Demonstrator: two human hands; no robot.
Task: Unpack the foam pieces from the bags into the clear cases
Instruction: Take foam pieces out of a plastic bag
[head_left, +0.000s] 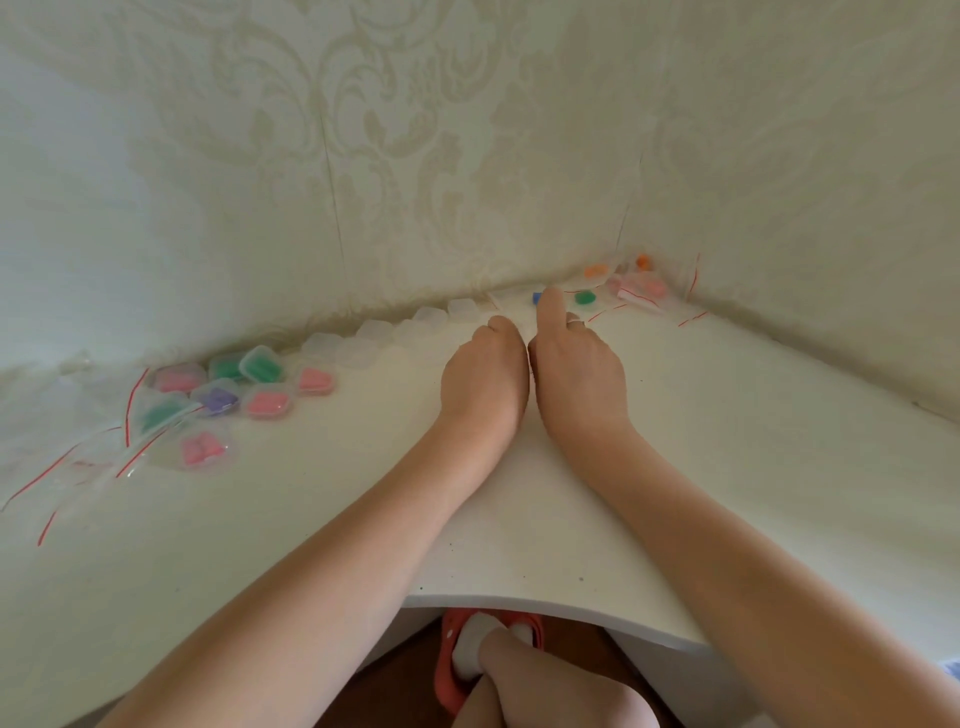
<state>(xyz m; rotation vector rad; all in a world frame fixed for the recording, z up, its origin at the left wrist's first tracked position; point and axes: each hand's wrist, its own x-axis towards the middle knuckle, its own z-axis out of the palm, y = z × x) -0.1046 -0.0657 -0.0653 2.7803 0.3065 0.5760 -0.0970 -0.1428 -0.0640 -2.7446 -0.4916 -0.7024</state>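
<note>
White table (675, 441), both hands' fingers (551, 306) hidden, blue foam piece (537, 298) half covered

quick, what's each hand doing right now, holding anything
Left hand: fingers curled under at the table's far edge; what they hold cannot be told.
Right hand: forefinger stretched toward the blue foam piece; a grip cannot be told.

Eight filled cases (266, 402) — about seven empty cases (374, 332) — two hands (530, 364).
</note>
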